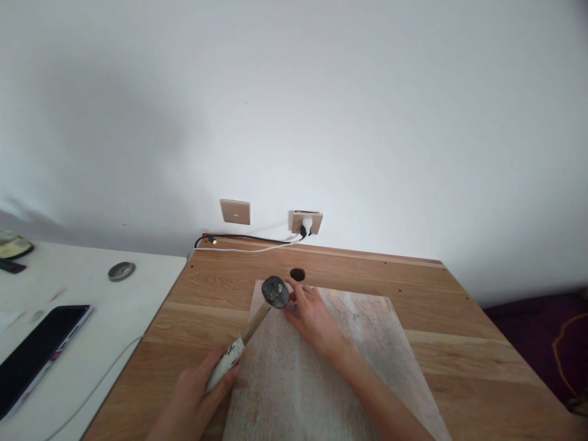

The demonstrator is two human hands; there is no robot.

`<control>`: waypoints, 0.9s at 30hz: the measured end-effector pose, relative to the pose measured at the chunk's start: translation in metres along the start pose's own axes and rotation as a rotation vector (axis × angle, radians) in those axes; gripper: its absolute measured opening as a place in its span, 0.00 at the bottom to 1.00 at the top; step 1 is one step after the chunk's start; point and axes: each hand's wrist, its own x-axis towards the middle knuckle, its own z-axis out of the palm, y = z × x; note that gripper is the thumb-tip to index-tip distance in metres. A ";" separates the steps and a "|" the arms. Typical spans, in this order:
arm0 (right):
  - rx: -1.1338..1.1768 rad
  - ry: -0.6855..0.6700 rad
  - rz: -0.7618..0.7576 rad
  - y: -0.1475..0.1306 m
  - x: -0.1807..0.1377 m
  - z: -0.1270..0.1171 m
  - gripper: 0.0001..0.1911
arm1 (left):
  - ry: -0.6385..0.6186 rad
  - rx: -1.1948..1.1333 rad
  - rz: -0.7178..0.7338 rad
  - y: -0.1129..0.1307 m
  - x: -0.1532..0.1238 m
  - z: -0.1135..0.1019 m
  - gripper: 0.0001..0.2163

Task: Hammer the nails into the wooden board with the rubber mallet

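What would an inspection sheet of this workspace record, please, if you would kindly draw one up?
Surface: wooden desk bearing a worn board.
Job's things: hammer; metal pieces on the board, too small to identify.
Clutter: grey ring and dark device on the white table.
Hands: left hand grips the hammer; right hand is beside its head, grip unclear.
Cables: black cable and white cable lead to the outlet.
Surroundings: pale wall behind; purple cloth at right.

The mallet (253,325) is showing a dark-grey, pale-flecked head and a tan shaft with a chipped white grip. The board (294,380) is displaying blotchy whitish grey with rusty stains. Along the streaky honey-brown tabletop's (482,361) back edge, a white cable (239,250) is contrasting with a black cable (243,236).
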 end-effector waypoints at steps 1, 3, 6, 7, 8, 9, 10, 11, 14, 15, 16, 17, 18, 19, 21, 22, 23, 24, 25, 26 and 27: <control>-0.002 0.012 0.001 0.002 -0.003 -0.002 0.37 | -0.007 0.004 -0.003 -0.001 0.000 0.000 0.17; -0.005 0.038 0.005 0.006 -0.010 -0.008 0.39 | -0.016 0.012 -0.004 -0.001 0.000 0.001 0.17; -0.005 0.072 0.004 0.012 -0.020 -0.017 0.40 | -0.011 0.017 0.010 0.000 -0.001 0.004 0.17; -0.005 0.081 0.003 0.013 -0.023 -0.020 0.39 | -0.009 0.021 0.006 0.001 -0.001 0.005 0.17; -0.005 0.089 0.002 0.014 -0.026 -0.023 0.39 | -0.006 0.028 -0.002 0.002 -0.002 0.006 0.17; -0.005 0.095 0.002 0.014 -0.028 -0.026 0.38 | -0.003 0.036 -0.010 0.003 -0.002 0.007 0.17; -0.007 0.102 0.003 0.014 -0.031 -0.028 0.38 | -0.004 0.046 -0.015 0.004 -0.002 0.008 0.17; -0.009 0.110 0.004 0.013 -0.032 -0.029 0.37 | -0.007 0.057 -0.019 0.005 -0.002 0.008 0.16; -0.017 0.137 0.006 0.011 -0.036 -0.033 0.34 | -0.011 0.079 -0.018 0.005 -0.002 0.011 0.15; -0.019 0.146 0.006 0.010 -0.038 -0.034 0.33 | -0.010 0.082 -0.019 0.005 -0.002 0.011 0.15; -0.020 0.153 0.007 0.010 -0.039 -0.034 0.33 | -0.006 0.084 -0.021 0.004 -0.002 0.011 0.15; -0.019 0.157 0.007 0.009 -0.041 -0.035 0.32 | -0.003 0.089 -0.023 0.004 -0.003 0.012 0.15; -0.016 0.160 0.007 0.009 -0.043 -0.037 0.32 | -0.003 0.097 -0.025 0.004 -0.003 0.012 0.15; -0.012 0.166 0.008 0.009 -0.045 -0.038 0.31 | -0.001 0.109 -0.025 0.004 -0.005 0.012 0.15; -0.001 0.191 0.019 0.010 -0.052 -0.042 0.28 | 0.007 0.140 -0.008 0.007 -0.009 0.013 0.16; 0.007 0.212 0.035 0.012 -0.056 -0.045 0.26 | 0.018 0.153 0.015 0.010 -0.012 0.013 0.16; 0.016 0.239 0.057 0.014 -0.061 -0.048 0.24 | 0.033 0.163 0.051 0.012 -0.015 0.014 0.16; 0.026 0.272 0.086 0.017 -0.067 -0.050 0.22 | 0.049 0.168 0.094 0.014 -0.018 0.016 0.16; 0.036 0.309 0.121 0.020 -0.074 -0.054 0.20 | 0.057 0.168 0.137 0.015 -0.020 0.018 0.15; 0.046 0.347 0.160 0.024 -0.081 -0.057 0.19 | 0.054 0.163 0.171 0.015 -0.023 0.022 0.15; 0.053 0.386 0.202 0.028 -0.089 -0.061 0.18 | 0.049 0.158 0.203 0.014 -0.024 0.027 0.14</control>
